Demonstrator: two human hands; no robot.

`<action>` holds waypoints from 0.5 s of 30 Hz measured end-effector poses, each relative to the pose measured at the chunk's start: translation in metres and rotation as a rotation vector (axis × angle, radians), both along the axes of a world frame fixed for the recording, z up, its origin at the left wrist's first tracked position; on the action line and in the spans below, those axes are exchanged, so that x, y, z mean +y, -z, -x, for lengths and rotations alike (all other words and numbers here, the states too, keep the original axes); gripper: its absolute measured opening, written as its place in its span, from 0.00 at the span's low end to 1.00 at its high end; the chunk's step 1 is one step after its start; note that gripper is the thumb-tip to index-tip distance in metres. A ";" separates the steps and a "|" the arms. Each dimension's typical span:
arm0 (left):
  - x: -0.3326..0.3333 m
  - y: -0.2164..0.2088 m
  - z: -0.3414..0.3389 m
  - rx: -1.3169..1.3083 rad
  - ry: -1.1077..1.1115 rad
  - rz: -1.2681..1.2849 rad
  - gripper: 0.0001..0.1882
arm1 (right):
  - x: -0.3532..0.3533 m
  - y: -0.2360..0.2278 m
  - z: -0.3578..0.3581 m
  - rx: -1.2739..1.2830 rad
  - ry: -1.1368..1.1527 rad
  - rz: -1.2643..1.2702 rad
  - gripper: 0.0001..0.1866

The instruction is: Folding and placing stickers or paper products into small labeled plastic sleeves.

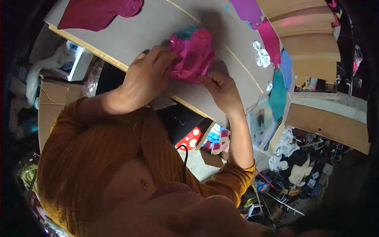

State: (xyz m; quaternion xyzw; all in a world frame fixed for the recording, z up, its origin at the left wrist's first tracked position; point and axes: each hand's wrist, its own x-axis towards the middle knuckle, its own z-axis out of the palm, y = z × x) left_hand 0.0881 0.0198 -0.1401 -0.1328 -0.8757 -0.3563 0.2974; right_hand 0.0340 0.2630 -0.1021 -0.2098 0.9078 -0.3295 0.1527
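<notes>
A shiny magenta cloth piece (193, 57), rounded and bulging, is held up over the grey table (138, 37). A teal patch (185, 32) shows at its top edge. On its left side the fingers of my left hand (148, 73) close on the cloth, with the fingertips partly hidden behind my knuckles. My right hand (223, 91) pinches the cloth's lower right edge between thumb and forefinger. Whether a seam or anything small lies in the pinch is too small to tell.
Flat dark red cloth (94, 14) lies at the far left. Along the right edge are purple cloth (248, 14), teal cloth (278, 94) and white loops (261, 55). A cardboard box (59, 94) stands left; cluttered goods (308, 173) cover the floor at right.
</notes>
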 end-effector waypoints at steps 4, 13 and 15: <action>-0.001 0.002 0.001 -0.007 0.021 0.080 0.17 | -0.013 -0.006 -0.001 -0.014 0.190 0.211 0.06; -0.003 0.011 0.000 -0.043 0.087 0.100 0.22 | -0.022 0.004 -0.001 -0.057 0.336 0.441 0.05; -0.004 0.014 -0.002 -0.005 0.070 0.090 0.22 | -0.022 0.005 0.000 -0.082 0.274 0.478 0.03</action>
